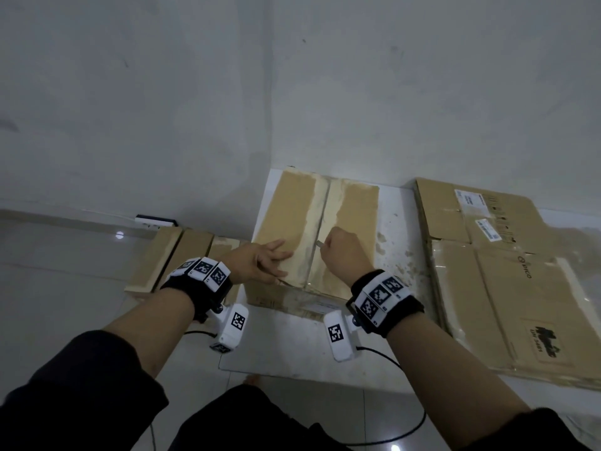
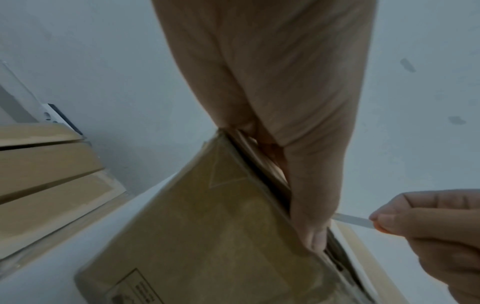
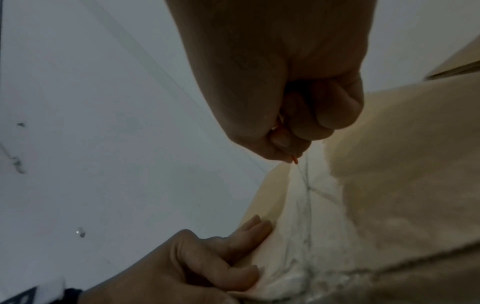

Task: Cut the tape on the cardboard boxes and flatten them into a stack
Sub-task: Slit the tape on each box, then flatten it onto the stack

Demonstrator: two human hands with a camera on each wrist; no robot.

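A brown cardboard box with a pale taped centre seam stands on a white board on the floor. My left hand lies on its left top flap near the front edge, fingers stretched over the cardboard, thumb at the box's edge. My right hand is a fist over the seam and pinches a thin cutter blade between thumb and finger. The blade's tip sits at the seam, about halfway along the box top. A bit of orange handle shows below the fingers.
A stack of flattened boxes lies to the right. Several more brown boxes stand in a row to the left against the wall, with a power strip behind them. The white board reaches towards my feet.
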